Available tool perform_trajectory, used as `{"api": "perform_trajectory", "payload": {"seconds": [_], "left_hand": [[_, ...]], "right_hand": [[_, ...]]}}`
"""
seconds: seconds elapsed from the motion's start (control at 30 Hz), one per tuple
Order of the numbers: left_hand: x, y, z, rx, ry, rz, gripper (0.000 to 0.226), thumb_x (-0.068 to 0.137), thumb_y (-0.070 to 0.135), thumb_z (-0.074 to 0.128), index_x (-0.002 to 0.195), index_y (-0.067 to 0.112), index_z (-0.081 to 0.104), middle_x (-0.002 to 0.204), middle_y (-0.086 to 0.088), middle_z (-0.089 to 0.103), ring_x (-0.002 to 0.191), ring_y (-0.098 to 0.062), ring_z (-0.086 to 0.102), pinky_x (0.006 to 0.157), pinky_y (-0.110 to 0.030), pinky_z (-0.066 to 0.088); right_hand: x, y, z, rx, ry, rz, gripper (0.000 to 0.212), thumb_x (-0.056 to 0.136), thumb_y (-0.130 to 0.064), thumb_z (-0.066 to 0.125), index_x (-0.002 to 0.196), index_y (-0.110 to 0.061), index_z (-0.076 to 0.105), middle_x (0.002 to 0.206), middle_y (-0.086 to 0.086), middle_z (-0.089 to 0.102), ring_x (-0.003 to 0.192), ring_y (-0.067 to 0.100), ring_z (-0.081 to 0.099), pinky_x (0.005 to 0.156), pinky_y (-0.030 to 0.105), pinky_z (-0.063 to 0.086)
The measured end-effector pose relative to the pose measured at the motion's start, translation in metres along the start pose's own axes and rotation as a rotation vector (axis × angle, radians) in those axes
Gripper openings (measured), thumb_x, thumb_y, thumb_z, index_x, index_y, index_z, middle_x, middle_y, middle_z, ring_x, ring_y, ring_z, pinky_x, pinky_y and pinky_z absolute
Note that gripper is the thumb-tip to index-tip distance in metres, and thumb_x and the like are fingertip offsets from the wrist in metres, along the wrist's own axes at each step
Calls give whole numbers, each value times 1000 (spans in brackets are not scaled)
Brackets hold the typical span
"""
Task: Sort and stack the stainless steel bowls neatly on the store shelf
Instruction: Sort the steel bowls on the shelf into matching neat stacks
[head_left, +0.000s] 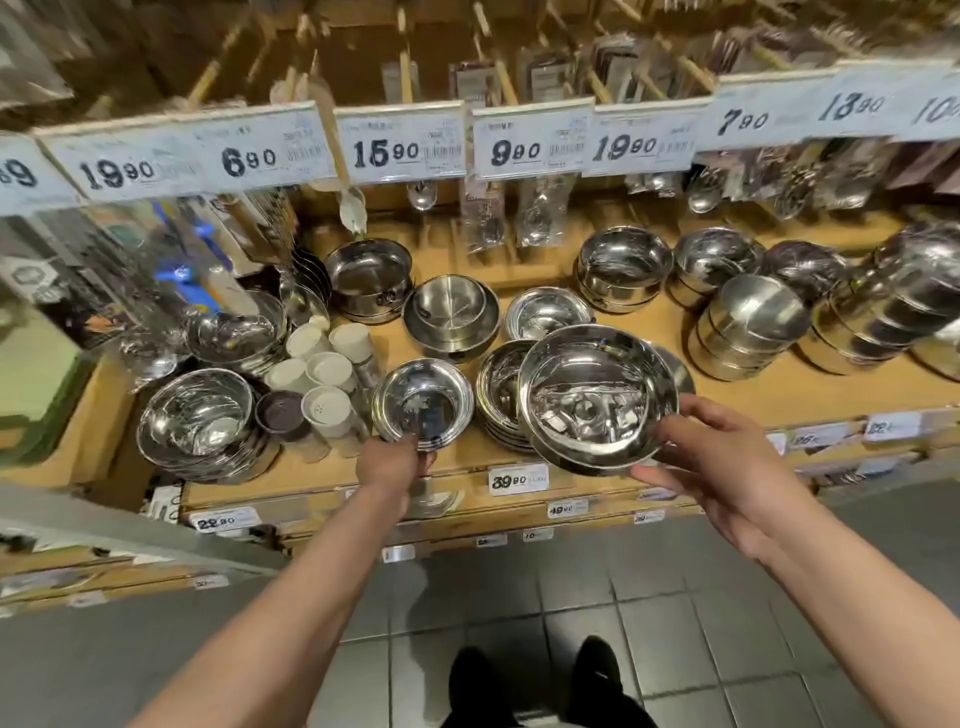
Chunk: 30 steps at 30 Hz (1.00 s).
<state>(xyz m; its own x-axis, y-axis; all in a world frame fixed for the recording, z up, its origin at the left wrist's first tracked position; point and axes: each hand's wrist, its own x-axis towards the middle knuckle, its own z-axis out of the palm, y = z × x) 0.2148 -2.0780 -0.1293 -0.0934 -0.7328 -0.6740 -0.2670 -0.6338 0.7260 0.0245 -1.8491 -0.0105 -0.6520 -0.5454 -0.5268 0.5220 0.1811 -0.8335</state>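
While the wooden shelf (737, 395) carries bowls from end to end, the leftmost group is a wide steel bowl stack (200, 421) at the front corner, with another shiny stack (236, 330) behind it. Just right of these stands a cluster of white cups (327, 374), and one dark cup (283, 410) sits at its front edge.

Next comes a small bowl (422, 402) on the shelf's front edge. The left hand (392, 465) reaches to it from below; its fingers meet the near rim, but the hand's back hides them, so whether they pinch the rim or only touch it cannot be told. Behind this bowl sit a deep straight-walled bowl (370, 275) and a bowl nested in a wider one (451, 312).

Further right, the right hand (727, 467) holds a large shallow bowl (597, 400) lifted and tilted toward the camera, above the shelf's front. The thumb lies under the lower right rim and the fingers curl over the right edge, so the rim sits pinched between them. Partly behind this bowl is a low stack (501, 395), and a single bowl (548, 312) lies beyond.

On the far right stand taller stacks (748, 322), blurred toward the edge.
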Motion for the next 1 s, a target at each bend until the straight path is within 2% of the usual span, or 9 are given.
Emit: {"api": "perform_trajectory", "payload": {"seconds": [0.07, 0.13, 0.2, 0.3, 0.4, 0.47, 0.67, 0.87, 1.0], "left_hand": [[4, 3, 2, -20, 3, -20, 18, 97, 5, 63, 110, -8, 66, 89, -21, 76, 87, -32, 76, 95, -46, 59], [3, 5, 0, -51, -3, -32, 19, 99, 6, 60, 112, -7, 64, 89, -22, 76, 85, -32, 77, 95, -44, 59], [0, 6, -5, -67, -13, -43, 22, 100, 8, 59, 116, -7, 62, 90, -22, 76, 80, -30, 77, 89, -40, 61], [-10, 7, -16, -103, -32, -33, 29, 99, 2, 59, 127, -4, 60, 103, -22, 75, 77, -29, 78, 65, -30, 63], [-27, 11, -26, -111, -47, -2, 33, 99, -1, 57, 131, 1, 58, 116, -18, 72, 69, -20, 78, 64, -25, 63], [-43, 16, -32, -122, -56, 32, 31, 98, -3, 56, 128, 3, 59, 115, -15, 70, 63, -15, 76, 68, -26, 63], [-98, 41, -61, -218, -125, 78, 12, 98, -2, 58, 98, 9, 58, 103, -12, 68, 70, -18, 77, 58, -21, 61], [-125, 67, -107, -213, -69, 135, 4, 96, -3, 61, 98, 0, 60, 109, -23, 62, 70, -22, 77, 54, -18, 58], [-131, 81, -135, -224, -16, 195, 3, 95, -6, 58, 94, -3, 60, 105, -21, 70, 76, -23, 78, 57, -20, 60]], "right_hand": [[-5, 3, -3, 0, 6, -8, 28, 88, 5, 67, 113, -7, 70, 103, 14, 78, 91, 29, 77, 56, 27, 62], [-9, 4, -4, -19, -2, -18, 28, 88, 4, 65, 114, -6, 70, 104, 14, 78, 92, 29, 77, 58, 28, 63], [-12, 4, -4, -25, -5, -17, 27, 88, 4, 65, 113, -5, 70, 104, 15, 78, 91, 29, 77, 61, 31, 64], [-15, 3, -1, -17, -6, -9, 27, 87, 4, 67, 113, -6, 70, 102, 16, 78, 88, 29, 77, 61, 31, 64], [-14, 2, 4, -3, -7, 0, 28, 87, 5, 67, 113, -5, 69, 102, 17, 78, 88, 30, 77, 58, 30, 64], [-14, 2, 8, -8, -22, 13, 29, 88, 6, 66, 115, -3, 69, 105, 19, 77, 94, 34, 76, 60, 31, 64], [-14, 6, 16, -28, -118, 48, 33, 88, 5, 67, 120, -2, 66, 112, 17, 76, 98, 31, 75, 61, 29, 63], [-8, 25, 55, -99, -156, 73, 19, 90, 3, 65, 108, -4, 70, 99, 16, 78, 83, 31, 77, 60, 33, 64], [1, 48, 97, -141, -192, 63, 16, 92, -1, 65, 106, -6, 69, 91, 15, 78, 73, 24, 74, 61, 34, 65]]}}
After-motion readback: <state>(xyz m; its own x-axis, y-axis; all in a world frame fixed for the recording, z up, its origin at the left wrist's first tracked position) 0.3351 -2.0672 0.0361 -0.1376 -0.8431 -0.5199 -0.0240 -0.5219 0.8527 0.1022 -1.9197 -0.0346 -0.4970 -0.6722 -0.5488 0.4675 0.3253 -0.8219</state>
